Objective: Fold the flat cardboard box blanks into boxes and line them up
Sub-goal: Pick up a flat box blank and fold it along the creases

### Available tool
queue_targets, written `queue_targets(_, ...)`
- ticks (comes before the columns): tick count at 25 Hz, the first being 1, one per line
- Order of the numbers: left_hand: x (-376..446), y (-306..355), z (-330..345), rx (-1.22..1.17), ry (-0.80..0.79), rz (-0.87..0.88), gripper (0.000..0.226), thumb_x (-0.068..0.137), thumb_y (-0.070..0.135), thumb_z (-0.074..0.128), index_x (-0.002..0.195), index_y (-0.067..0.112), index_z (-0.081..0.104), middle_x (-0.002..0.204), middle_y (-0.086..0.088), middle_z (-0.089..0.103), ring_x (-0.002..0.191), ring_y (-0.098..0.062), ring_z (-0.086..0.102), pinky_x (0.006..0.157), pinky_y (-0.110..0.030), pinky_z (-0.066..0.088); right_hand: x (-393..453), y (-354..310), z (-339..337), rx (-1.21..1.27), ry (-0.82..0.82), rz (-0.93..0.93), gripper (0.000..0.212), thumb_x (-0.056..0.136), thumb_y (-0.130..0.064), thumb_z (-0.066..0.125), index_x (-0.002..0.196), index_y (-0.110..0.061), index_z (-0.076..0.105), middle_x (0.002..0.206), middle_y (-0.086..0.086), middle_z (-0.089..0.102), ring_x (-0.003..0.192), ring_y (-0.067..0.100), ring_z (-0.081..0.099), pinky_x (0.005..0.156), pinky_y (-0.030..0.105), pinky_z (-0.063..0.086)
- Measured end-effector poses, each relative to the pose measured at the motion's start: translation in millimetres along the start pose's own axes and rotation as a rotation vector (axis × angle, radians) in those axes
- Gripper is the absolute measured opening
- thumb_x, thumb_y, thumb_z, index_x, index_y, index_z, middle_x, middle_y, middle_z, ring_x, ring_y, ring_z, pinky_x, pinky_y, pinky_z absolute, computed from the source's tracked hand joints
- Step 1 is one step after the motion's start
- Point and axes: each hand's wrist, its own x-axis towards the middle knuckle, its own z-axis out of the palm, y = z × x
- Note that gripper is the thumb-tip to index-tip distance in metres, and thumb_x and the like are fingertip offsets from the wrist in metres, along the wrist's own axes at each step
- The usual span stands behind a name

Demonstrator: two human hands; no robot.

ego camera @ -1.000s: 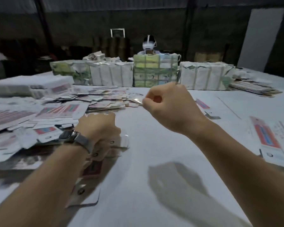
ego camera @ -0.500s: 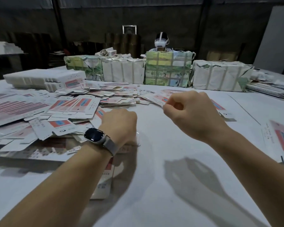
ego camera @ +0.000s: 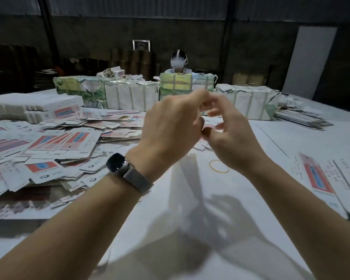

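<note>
Flat printed box blanks [ego camera: 65, 142] heaped left

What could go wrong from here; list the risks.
1. The loose pile of flat box blanks sprawls beside the left hand; a forearm sweep might scatter it further.
2. The yellow rubber band lies on the table under the raised hands and could get trapped beneath a box.
3. The right hand looks blurred, so any grasp is uncertain.

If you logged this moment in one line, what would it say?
left hand: raised, contents unclear | right hand: raised, contents unclear | flat blanks: heaped left | rubber band: on table
</note>
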Motion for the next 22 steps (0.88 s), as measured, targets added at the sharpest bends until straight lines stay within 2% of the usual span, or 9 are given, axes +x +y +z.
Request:
queue_targets(2, 20, -1, 2, -0.229, 0.083, -0.049, 0.021, 0.086, -0.002, 0.065, 0.105, 0.007, 0.069, 0.096, -0.001, 0.073, 0.084, -0.019, 0.07, 0.069, -0.037, 0.059, 2, 5, -7, 0.12, -0.038, 0.05, 0.069, 0.082, -0.003, 0.065, 0.14, -0.031, 0.041, 0.11, -0.018, 0.057, 0.104, -0.005, 0.056, 0.079, 0.007, 0.043)
queue_targets(4, 34, 0, 4, -0.457, 0.15, -0.115, 0.019, 0.086, -0.005, 0.066, 0.101, 0.006, 0.067, 0.094, 0.003, 0.069, 0.085, -0.008, 0.068, 0.072, -0.026, 0.059, 2, 8, -7, 0.112, -0.015, 0.028, 0.083, 0.08, -0.018, 0.076, 0.148, -0.032, 0.029, 0.119, -0.016, 0.058, 0.107, -0.004, 0.057, 0.088, 0.013, 0.047)
queue_targets(7, 39, 9, 11, -0.752, 0.168, -0.278, 0.014, 0.09, 0.002, 0.067, 0.098, 0.012, 0.066, 0.092, 0.003, 0.068, 0.081, 0.0, 0.066, 0.069, -0.019, 0.054, 2, 10, 1, 0.003, 0.025, -0.014, 0.108, 0.076, -0.031, 0.085, 0.154, -0.025, 0.011, 0.141, 0.001, 0.049, 0.125, 0.018, 0.052, 0.101, 0.041, 0.047)
queue_targets(9, 38, 10, 12, -0.98, 0.09, -0.395, 0.007, 0.093, 0.017, 0.064, 0.1, 0.018, 0.065, 0.092, 0.003, 0.066, 0.08, -0.004, 0.065, 0.068, -0.022, 0.053, 3, 11, 1, 0.004, 0.077, -0.023, 0.111, 0.075, -0.029, 0.085, 0.154, -0.023, 0.008, 0.14, 0.004, 0.048, 0.123, 0.02, 0.054, 0.097, 0.042, 0.051)
queue_targets(12, 28, 3, 19, -1.241, -0.152, -0.429, 0.035, 0.095, 0.037, 0.047, 0.119, 0.017, 0.059, 0.107, -0.006, 0.066, 0.103, -0.023, 0.067, 0.084, -0.041, 0.058, 3, 9, -6, 0.121, 0.147, 0.03, 0.109, 0.071, -0.03, 0.076, 0.155, -0.026, 0.008, 0.131, 0.003, 0.053, 0.112, 0.015, 0.062, 0.091, 0.038, 0.057)
queue_targets(15, 12, 1, 34, -1.332, -0.436, -0.389, 0.053, 0.096, 0.045, 0.037, 0.144, 0.022, 0.043, 0.137, -0.007, 0.061, 0.129, -0.026, 0.057, 0.108, -0.06, 0.043, 4, 9, -10, 0.336, 0.209, 0.069, 0.11, 0.075, -0.033, 0.076, 0.156, -0.03, 0.003, 0.136, -0.005, 0.056, 0.119, 0.011, 0.061, 0.095, 0.032, 0.054)
queue_targets(17, 6, 3, 40, -1.389, -0.58, -0.39, 0.064, 0.096, 0.056, 0.031, 0.152, 0.028, 0.036, 0.147, -0.005, 0.055, 0.136, -0.027, 0.052, 0.112, -0.065, 0.036, 6, 7, -11, 0.402, 0.222, 0.059, 0.105, 0.079, -0.033, 0.076, 0.153, -0.044, 0.002, 0.13, -0.03, 0.053, 0.116, 0.001, 0.061, 0.086, 0.015, 0.052)
queue_targets(18, 5, 5, 42, -1.395, -0.604, -0.388, 0.068, 0.094, 0.062, 0.028, 0.154, 0.031, 0.035, 0.148, -0.004, 0.054, 0.137, -0.028, 0.051, 0.111, -0.066, 0.036, 6, 7, -11, 0.417, 0.219, 0.049, 0.101, 0.079, -0.035, 0.074, 0.151, -0.05, 0.004, 0.128, -0.039, 0.049, 0.116, -0.003, 0.059, 0.085, 0.013, 0.051)
queue_targets(22, 6, 13, 45, -1.274, -0.514, -0.325, 0.079, 0.085, 0.077, 0.02, 0.149, 0.036, 0.041, 0.137, -0.001, 0.064, 0.126, -0.024, 0.062, 0.1, -0.055, 0.053, 6, 6, -7, 0.393, 0.198, 0.091, 0.092, 0.071, -0.056, 0.059, 0.149, -0.057, 0.009, 0.144, -0.029, 0.028, 0.133, 0.007, 0.046, 0.106, 0.046, 0.046)
